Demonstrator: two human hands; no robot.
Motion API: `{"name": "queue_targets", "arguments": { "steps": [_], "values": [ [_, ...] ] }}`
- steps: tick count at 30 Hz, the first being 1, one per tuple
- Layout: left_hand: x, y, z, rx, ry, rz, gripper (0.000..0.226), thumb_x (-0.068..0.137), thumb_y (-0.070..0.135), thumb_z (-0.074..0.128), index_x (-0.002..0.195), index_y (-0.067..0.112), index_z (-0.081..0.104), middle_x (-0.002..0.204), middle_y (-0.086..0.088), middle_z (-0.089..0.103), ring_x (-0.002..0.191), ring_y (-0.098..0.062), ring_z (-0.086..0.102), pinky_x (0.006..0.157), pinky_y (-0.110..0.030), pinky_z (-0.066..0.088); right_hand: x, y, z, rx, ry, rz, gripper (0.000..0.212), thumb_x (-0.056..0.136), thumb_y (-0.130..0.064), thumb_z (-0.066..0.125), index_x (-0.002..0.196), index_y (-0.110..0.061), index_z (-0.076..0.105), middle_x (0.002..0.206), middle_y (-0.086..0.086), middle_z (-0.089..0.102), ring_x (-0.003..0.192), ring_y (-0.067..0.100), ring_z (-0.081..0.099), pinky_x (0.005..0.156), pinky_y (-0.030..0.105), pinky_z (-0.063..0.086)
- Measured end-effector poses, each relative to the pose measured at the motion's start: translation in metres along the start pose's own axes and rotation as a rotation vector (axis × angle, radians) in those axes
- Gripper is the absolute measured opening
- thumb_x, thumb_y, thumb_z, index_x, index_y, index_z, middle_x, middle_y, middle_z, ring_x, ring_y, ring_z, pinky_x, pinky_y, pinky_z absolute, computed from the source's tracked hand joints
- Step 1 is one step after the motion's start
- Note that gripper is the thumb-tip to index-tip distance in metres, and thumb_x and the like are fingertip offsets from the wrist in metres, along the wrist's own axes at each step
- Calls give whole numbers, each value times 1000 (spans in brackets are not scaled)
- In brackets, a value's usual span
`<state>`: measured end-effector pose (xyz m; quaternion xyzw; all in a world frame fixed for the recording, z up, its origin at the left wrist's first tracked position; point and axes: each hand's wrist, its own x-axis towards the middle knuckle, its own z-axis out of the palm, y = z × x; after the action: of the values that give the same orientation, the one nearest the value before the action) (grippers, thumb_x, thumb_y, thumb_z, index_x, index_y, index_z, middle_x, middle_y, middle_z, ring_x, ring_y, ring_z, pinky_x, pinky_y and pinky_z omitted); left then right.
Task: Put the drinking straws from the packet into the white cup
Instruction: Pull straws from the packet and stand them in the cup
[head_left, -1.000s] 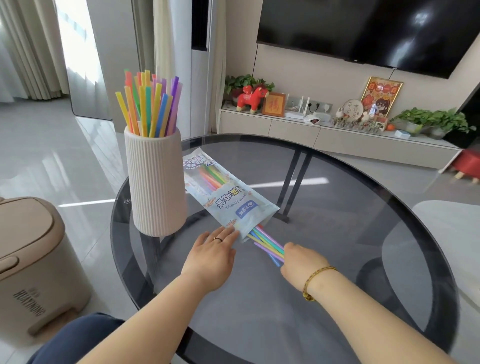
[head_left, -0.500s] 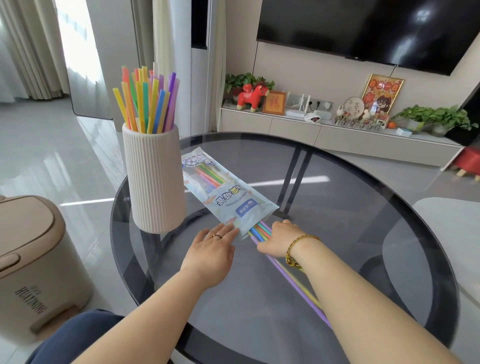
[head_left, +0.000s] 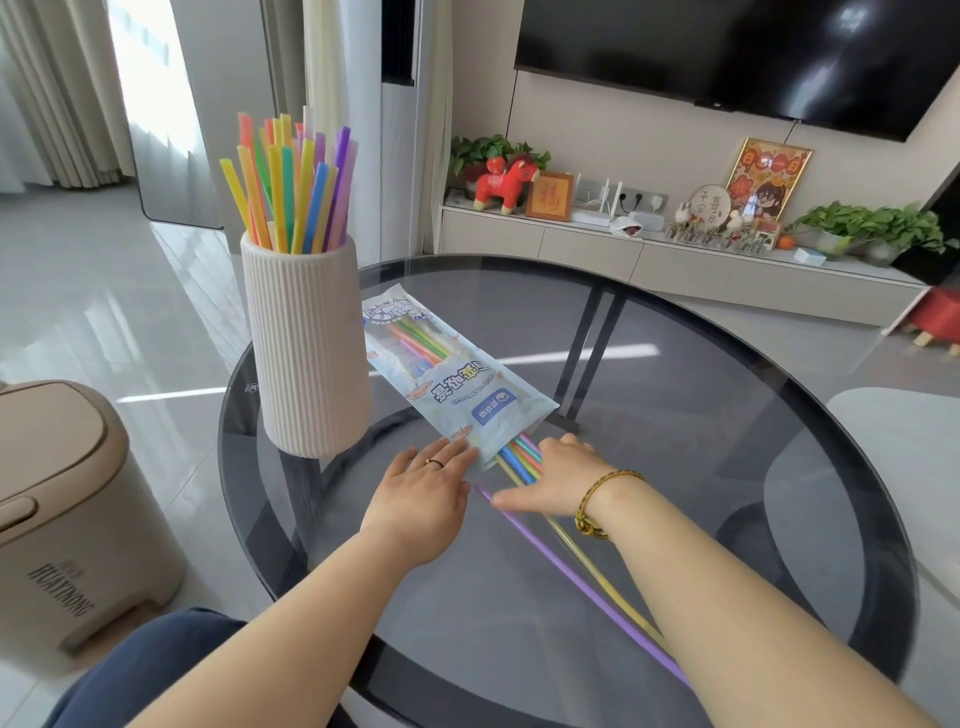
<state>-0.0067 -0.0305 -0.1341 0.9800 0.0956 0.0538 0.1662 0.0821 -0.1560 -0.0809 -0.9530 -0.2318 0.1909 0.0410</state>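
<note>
The white cup (head_left: 311, 348), tall and ribbed, stands upright and holds a fan of coloured straws (head_left: 293, 192). Just beside it lies the packet (head_left: 452, 384), flat, open end toward the person, with straw ends (head_left: 519, 460) protruding. A purple straw (head_left: 571, 577) and a yellow straw (head_left: 602, 574) lie loose.

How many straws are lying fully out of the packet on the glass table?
2: a purple straw and a yellow straw beside it, both running under the right forearm. More could be hidden beneath that arm. Others still stick out of the packet.
</note>
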Motion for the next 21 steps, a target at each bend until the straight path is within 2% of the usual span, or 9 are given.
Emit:
{"name": "queue_targets", "arguments": {
  "steps": [3,9,13,17,19,21],
  "values": [
    [0,0,0,3,-3,-7,46,96,24,25,141,23,18,155,6,13,141,-9,10,114,-30,4,-6,-7,8,-60,21,2,73,72,-42,63,127,-3,34,132,13,38,126,29,34,99,35,37],
    [0,1,0,4,0,-4,45,96,24,25,140,23,20,155,6,14,141,-9,11,114,-31,6,-7,-11,10,13,128,103,36,88,-19,50,117,-2,39,126,14,54,113,32,54,89,35,44],
    [0,0,0,5,-6,-6,45,96,24,25,141,23,19,155,5,14,141,-11,11,115,-32,5,-4,-7,9,1,111,126,34,85,-10,51,116,-3,39,120,13,56,109,31,56,84,34,46],
    [2,-1,2,3,-11,-8,45,96,24,25,141,24,19,155,6,14,141,-11,11,115,-32,4,-9,3,9,-37,60,128,28,85,-9,50,108,-6,35,95,11,49,89,29,54,69,31,39],
    [2,-1,2,4,-9,-7,45,96,25,25,141,24,19,155,6,14,142,-11,11,115,-32,4,-14,11,6,-72,35,134,33,85,-9,49,115,-3,36,104,13,55,85,28,51,68,29,38],
    [2,-1,2,9,-12,-9,46,96,25,25,141,24,18,155,5,14,142,-11,11,115,-31,4,-20,21,2,-108,31,133,32,85,-8,47,116,-2,40,116,14,57,93,30,56,69,27,37]
  ]
}}
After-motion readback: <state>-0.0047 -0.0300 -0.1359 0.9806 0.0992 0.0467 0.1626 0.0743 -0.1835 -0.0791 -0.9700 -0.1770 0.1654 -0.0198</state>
